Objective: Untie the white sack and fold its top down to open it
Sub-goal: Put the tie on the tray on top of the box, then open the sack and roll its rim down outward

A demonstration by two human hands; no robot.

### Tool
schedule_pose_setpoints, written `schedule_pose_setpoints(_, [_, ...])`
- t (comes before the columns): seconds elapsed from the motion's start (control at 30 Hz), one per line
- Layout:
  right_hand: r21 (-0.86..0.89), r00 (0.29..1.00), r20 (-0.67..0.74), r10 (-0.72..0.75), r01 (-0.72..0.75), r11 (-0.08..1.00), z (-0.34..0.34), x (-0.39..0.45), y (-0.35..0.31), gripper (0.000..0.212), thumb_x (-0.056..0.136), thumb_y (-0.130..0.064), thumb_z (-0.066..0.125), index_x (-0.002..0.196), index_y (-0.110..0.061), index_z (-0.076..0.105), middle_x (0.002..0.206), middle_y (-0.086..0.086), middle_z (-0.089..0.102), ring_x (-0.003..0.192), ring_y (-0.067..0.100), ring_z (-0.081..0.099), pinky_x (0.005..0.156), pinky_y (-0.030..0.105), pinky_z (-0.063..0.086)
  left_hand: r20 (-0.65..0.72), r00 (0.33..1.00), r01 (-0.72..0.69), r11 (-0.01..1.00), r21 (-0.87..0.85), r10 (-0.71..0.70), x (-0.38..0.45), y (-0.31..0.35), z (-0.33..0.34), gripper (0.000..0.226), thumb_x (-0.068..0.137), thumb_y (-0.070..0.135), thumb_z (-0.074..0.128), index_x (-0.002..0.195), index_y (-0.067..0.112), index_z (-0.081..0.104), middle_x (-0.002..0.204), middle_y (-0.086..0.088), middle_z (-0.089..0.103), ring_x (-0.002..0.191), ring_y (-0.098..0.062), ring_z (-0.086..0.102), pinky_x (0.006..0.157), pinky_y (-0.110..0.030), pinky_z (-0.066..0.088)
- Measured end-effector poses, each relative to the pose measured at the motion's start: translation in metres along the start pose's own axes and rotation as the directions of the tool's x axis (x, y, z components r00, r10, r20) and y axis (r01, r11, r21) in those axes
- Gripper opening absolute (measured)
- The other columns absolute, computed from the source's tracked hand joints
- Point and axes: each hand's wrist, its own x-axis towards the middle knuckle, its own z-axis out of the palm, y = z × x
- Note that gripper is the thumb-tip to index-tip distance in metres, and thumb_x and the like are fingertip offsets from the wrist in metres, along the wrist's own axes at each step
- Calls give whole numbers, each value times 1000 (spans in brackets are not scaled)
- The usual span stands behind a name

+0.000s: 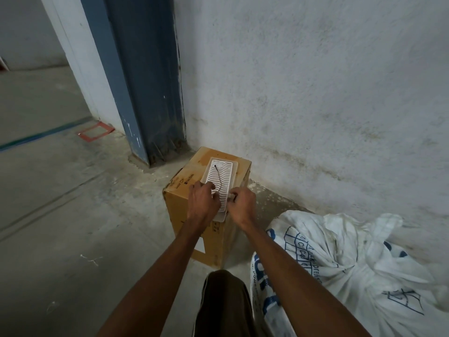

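The white sack with blue print lies slumped on the floor at the lower right, against the wall. Its top is bunched and gathered; I cannot make out the tie. Neither hand touches it. Both hands are to its left, over a white ribbed tray on top of a cardboard box. My left hand curls over the tray's near left edge. My right hand pinches the near right rim. A thin black cord lies on the tray.
The box stands on the concrete floor by a blue steel column and a rough white wall. Red tape marks the floor at the left. My trouser leg is at the bottom, between box and sack.
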Motion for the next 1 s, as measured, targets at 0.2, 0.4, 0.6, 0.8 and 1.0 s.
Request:
schedule_pose_setpoints(0.2, [54, 999, -37, -24, 26, 998, -39, -46, 34, 14, 89, -13, 71, 103, -16, 74, 98, 1, 73, 87, 15, 69, 76, 30, 60, -7, 995, -101, 969, -225, 102, -77, 44, -4, 30, 85, 22, 65, 115, 22, 69, 114, -1, 67, 107, -14, 54, 85, -29, 45])
schedule_pose_setpoints(0.4, [4, 984, -175, -19, 21, 1000, -100, -126, 78, 25, 87, -1, 61, 106, -11, 75, 102, 6, 71, 92, 20, 66, 85, 31, 52, 112, 962, -199, 919, -339, 249, -154, 95, 21, 27, 84, 13, 62, 110, 15, 70, 109, -2, 70, 101, -14, 62, 90, -27, 47])
schedule_pose_setpoints(0.6, [6, 945, -294, 144, -149, 989, -156, -195, 140, 28, 85, -2, 61, 109, -9, 74, 107, 8, 72, 100, 21, 66, 94, 31, 51, 307, 888, -219, 901, -374, 343, -215, 151, 56, 33, 80, 21, 57, 108, 12, 72, 102, -6, 74, 97, -25, 65, 88, -37, 51])
schedule_pose_setpoints(0.8, [25, 884, -386, 264, -276, 961, -203, -234, 187, 28, 83, 1, 61, 107, -5, 72, 103, 11, 69, 94, 26, 67, 86, 40, 56, 395, 821, -251, 883, -397, 411, -252, 186, 98, 30, 81, 23, 61, 108, 15, 71, 102, -2, 72, 98, -22, 64, 90, -37, 50])
schedule_pose_setpoints(1.0, [75, 815, -428, 390, -398, 914, -221, -234, 236, 26, 83, -2, 62, 106, -12, 70, 100, 5, 66, 89, 23, 66, 82, 42, 56, 467, 785, -213, 885, -414, 407, -259, 209, 134, 29, 81, 17, 64, 109, 14, 71, 101, -1, 72, 98, -20, 64, 91, -35, 50])
